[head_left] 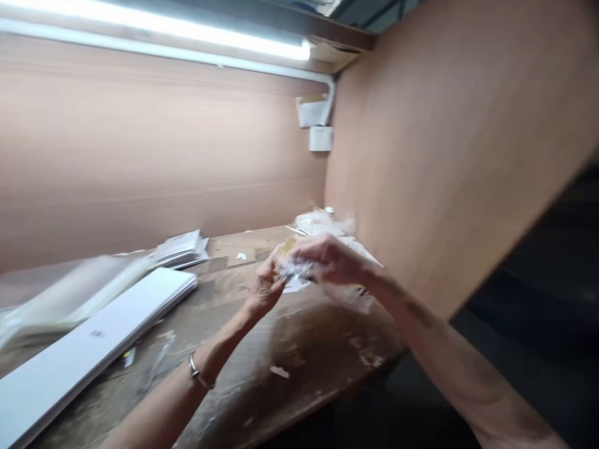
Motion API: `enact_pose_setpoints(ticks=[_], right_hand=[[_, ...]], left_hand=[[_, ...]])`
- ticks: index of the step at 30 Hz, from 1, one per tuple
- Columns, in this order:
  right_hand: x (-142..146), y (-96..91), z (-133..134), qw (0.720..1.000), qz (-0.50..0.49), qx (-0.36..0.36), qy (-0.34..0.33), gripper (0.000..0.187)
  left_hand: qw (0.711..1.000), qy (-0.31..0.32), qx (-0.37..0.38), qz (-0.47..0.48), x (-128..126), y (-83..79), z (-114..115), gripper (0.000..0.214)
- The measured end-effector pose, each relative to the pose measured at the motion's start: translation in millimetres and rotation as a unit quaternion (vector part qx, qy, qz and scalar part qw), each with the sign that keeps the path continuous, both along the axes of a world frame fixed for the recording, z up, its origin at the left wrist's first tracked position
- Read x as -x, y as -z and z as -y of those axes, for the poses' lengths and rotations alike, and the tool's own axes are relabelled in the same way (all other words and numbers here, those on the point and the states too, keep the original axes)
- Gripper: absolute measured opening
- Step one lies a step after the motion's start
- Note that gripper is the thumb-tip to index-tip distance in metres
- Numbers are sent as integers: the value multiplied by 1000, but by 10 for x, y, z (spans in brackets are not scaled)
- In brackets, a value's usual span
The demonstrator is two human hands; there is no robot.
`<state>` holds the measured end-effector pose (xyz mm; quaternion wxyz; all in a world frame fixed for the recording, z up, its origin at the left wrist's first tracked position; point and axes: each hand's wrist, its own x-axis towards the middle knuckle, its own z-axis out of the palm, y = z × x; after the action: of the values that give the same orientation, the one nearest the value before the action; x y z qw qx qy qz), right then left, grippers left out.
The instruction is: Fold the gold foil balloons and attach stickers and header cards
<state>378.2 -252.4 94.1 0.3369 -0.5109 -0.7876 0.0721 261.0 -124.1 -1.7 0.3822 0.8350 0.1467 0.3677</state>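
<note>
Head view: workbench scene, one item in hand. Clear plastic packet (294, 269), somewhat blurred, contents indistinct, held above the bench between both hands. Right hand (332, 260) curled over it, gripping from above; left hand (266, 287), bangle (194, 368) on its wrist, pinching it from below. Worn wooden workbench (299, 349) beneath. Left of the hands: long white panels (60, 368) and a stack of white sheets (181, 249). Beyond them: crumpled clear plastic (321, 223), against a pinkish-brown board wall (140, 156).
</note>
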Motion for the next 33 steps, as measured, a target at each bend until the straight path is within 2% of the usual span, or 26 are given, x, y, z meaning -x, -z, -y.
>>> enact_pose_setpoints(ticks=[3,5,7,9,10,11,14,16,18,21,24,29,31,33], right_hand=[[516,672,-591,985,167,34,12,23],[770,1079,-727,973,217,78,-8,21],[858,1253,-729,976,184,101,-51,21],[766,1183,-704,980,90,132,-121,34],[669,1095,-704,980,35,146,-133,41],[552,1002,-716,982,-16,151,-112,43],[204,858,-752,984,-89,143,55,35],[68,929,-707,979,-84,146,115,31],[35,1082,-590,979,-66,151,116,34],[99,1320,-372,985,-12,144,91,46],[163,1476,-243,990,42,110,77,40],[212,1578,-265,994,61,41,78,11],[239,1582,-287,994,68,21,88,13],[258,1573,-293,993,66,2,102,16]], left_hand=[[979,-157,-24,-131,666,179,-557,23],[951,-228,-16,-209,992,338,-732,24],[943,-249,-37,-219,1159,473,-763,25],[953,-226,-95,-181,1191,557,-696,25],[957,-199,-128,-167,1177,579,-644,28],[960,-161,-159,-163,1155,588,-587,32],[957,-41,-214,-192,1114,570,-429,47],[949,24,-223,-223,1129,552,-356,52],[941,51,-221,-252,1165,556,-312,55],[933,50,-223,-279,1212,607,-289,60],[929,44,-230,-287,1231,653,-298,60],[937,65,-211,-271,1237,572,-254,63],[937,84,-212,-264,1230,512,-176,66],[935,98,-222,-259,1213,467,-80,54]])
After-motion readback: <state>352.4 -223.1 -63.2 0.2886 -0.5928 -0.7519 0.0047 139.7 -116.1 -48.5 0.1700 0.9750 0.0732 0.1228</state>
